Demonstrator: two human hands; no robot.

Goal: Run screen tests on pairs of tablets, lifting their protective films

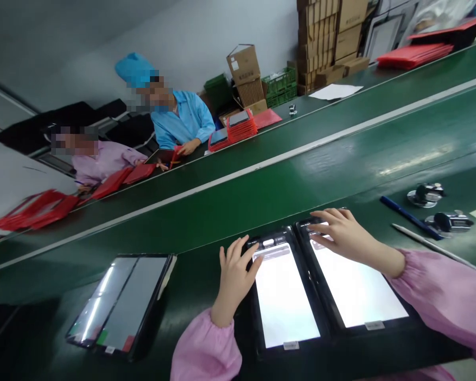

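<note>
The open left hand point(236, 280) lies on the far end of the black-framed left tablet point(283, 296), the open right hand point(347, 238) on the adjoining right tablet point(355, 280), both flat on a green bench point(206, 238), and likely thin, stiff, slippery, fragile, best held by their frames.

You are wearing this camera on your head, and it is looking forward and down from above your left hand point(235, 280) and right hand point(341, 235). The picture is leaning to one side, so the green conveyor belt point(238, 180) is crossing it on a slant beyond your hands. The person in a blue smock point(182, 120) and the person in a lilac smock point(103, 161) are appearing well beyond your hands, across the belt.
</note>
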